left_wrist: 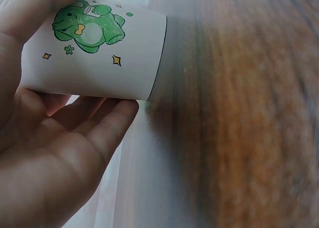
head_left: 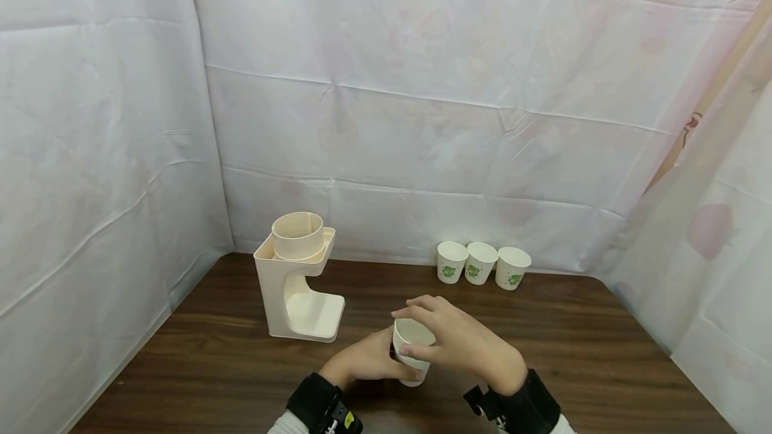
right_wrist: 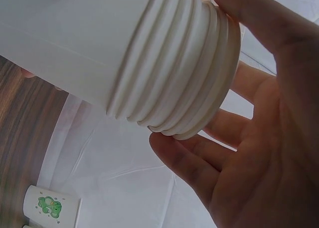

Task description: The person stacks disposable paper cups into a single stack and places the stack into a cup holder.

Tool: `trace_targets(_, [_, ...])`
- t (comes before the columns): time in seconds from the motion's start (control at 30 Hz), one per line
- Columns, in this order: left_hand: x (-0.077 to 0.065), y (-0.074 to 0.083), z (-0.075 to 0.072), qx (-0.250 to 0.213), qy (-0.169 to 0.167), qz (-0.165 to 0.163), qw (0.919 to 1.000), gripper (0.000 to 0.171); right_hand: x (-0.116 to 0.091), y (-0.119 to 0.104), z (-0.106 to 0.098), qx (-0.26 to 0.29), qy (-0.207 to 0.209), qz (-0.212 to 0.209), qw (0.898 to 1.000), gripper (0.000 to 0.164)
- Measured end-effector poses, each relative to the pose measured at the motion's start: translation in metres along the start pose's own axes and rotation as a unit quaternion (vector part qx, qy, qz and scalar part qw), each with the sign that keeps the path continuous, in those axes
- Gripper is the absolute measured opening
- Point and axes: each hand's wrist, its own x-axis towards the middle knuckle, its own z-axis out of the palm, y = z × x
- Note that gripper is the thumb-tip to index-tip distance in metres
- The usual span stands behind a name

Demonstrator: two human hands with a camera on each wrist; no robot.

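Note:
A stack of nested white paper cups [right_wrist: 177,63] stands at the near middle of the table, its rims ridged one over another. My left hand [head_left: 372,357] grips the lower part of the stack; in the left wrist view, a green cartoon bear shows on the paper cup [left_wrist: 94,71] between thumb and fingers. From above, my right hand [head_left: 455,340] pinches the topmost rims, thumb on one side and fingertips on the other, as the right wrist view shows. The base of the stack is close over the wooden table [left_wrist: 239,113].
To the left stands a cream plastic stand [head_left: 274,293] with a round tube [head_left: 298,243] on top and a flat base. Three paper cups, a left one [head_left: 451,263], a middle one [head_left: 480,264] and a right one [head_left: 512,268], line the back edge. White cloth [head_left: 386,119] hangs behind.

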Motion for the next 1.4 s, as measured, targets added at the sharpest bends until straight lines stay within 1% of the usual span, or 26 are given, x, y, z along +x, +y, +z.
trace_targets(0.4, [0.000, 0.001, 0.000, 0.005, 0.006, -0.007, 0.9999, 0.078, -0.001, 0.000, 0.000, 0.007, -0.005, 0.010, 1.000, 0.043])
trace_targets(0.67, [-0.001, -0.001, 0.000, -0.010, 0.001, -0.003, 0.9999, 0.077, -0.001, 0.000, -0.001, 0.005, -0.011, 0.006, 1.000, 0.046])
trace_targets(0.93, [0.000, -0.002, 0.001, -0.016, -0.001, 0.007, 0.9999, 0.074, -0.004, 0.000, -0.006, 0.020, -0.020, 0.025, 0.999, 0.049])
trace_targets(1.13, [0.000, -0.001, 0.003, -0.006, 0.008, 0.003, 0.9999, 0.071, -0.008, 0.004, -0.014, 0.038, -0.029, 0.052, 0.998, 0.055])
trace_targets(1.4, [0.000, 0.001, 0.003, 0.008, 0.025, 0.007, 0.9996, 0.072, -0.014, 0.010, -0.026, 0.033, -0.014, 0.084, 0.996, 0.056])
